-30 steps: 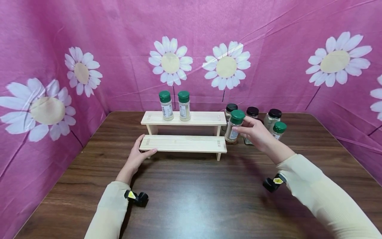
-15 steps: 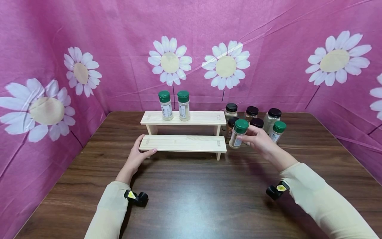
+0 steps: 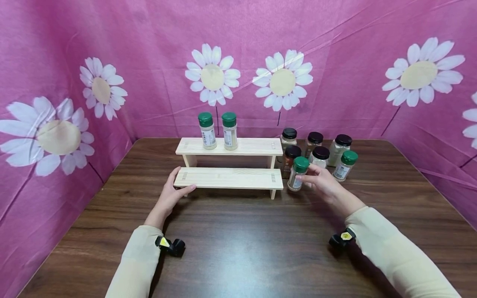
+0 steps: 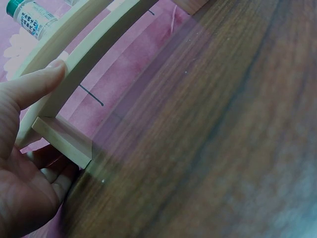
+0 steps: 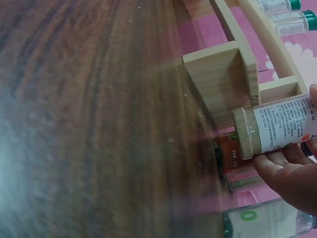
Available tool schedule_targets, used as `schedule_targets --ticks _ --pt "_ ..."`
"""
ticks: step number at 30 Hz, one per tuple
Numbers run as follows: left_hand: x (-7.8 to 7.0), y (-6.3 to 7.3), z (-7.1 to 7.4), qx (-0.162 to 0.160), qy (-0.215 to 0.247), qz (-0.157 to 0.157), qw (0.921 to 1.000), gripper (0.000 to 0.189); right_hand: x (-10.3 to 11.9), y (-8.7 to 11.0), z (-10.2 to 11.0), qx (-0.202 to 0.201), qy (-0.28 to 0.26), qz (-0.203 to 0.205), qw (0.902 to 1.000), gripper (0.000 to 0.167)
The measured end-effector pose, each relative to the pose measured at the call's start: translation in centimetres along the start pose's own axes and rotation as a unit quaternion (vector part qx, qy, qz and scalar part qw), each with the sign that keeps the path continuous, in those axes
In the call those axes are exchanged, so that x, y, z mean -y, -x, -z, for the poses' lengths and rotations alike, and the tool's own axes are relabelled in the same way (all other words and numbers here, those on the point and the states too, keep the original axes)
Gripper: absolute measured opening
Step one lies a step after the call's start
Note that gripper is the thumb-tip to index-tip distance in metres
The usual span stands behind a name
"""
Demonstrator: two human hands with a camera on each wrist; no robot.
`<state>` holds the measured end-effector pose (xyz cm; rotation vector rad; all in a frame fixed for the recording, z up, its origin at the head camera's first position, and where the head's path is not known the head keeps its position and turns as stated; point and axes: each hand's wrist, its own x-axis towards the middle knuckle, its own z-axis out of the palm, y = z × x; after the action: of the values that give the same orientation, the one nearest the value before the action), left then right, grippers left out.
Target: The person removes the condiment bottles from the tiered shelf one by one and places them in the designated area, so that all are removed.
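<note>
My right hand (image 3: pixel 325 185) pinches a green-capped spice jar (image 3: pixel 294 182), upright, just right of the lower step's right end. Pale powder and a printed label (image 5: pixel 282 124) show on the jar in the right wrist view, its base raised off the tabletop. With thumb on the front edge and fingers round the side, my left hand (image 3: pixel 168 196) grips the left end of the two-step wooden rack (image 3: pixel 227 179). On the rack's upper step (image 3: pixel 253 146), toward the left, stand two more green-capped spice jars (image 3: pixel 208 136).
Several black-capped spice jars (image 3: pixel 340 151) cluster to the right of the rack, close behind my right hand. Another green-capped jar (image 3: pixel 343 169) stands at that group's right front. A pink flowered cloth (image 3: pixel 156 74) hangs behind the brown wooden table (image 3: pixel 238 248).
My right hand has brought the green-capped jar down and nearer to me, from beside the upper step to beside the lower one. My left hand keeps its place on the rack.
</note>
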<state>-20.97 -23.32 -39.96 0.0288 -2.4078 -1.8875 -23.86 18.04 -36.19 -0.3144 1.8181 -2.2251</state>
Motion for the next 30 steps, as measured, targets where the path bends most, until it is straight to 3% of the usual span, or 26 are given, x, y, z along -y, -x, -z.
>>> schedule_targets --ticks 7,20,30 --pt "-0.1 0.0 0.0 0.003 0.003 -0.003 1.0000 0.082 -1.1 -0.2 0.2 0.021 -0.009 0.000 0.9997 0.034" --pt "0.0 -0.2 -0.1 0.000 -0.001 -0.004 1.0000 0.082 -2.0 0.0 0.3 0.009 -0.010 -0.018 0.9998 0.032" --pt "0.0 0.0 0.0 -0.003 -0.004 -0.003 1.0000 0.082 -2.0 0.0 0.4 0.023 -0.003 -0.030 0.9993 0.034"
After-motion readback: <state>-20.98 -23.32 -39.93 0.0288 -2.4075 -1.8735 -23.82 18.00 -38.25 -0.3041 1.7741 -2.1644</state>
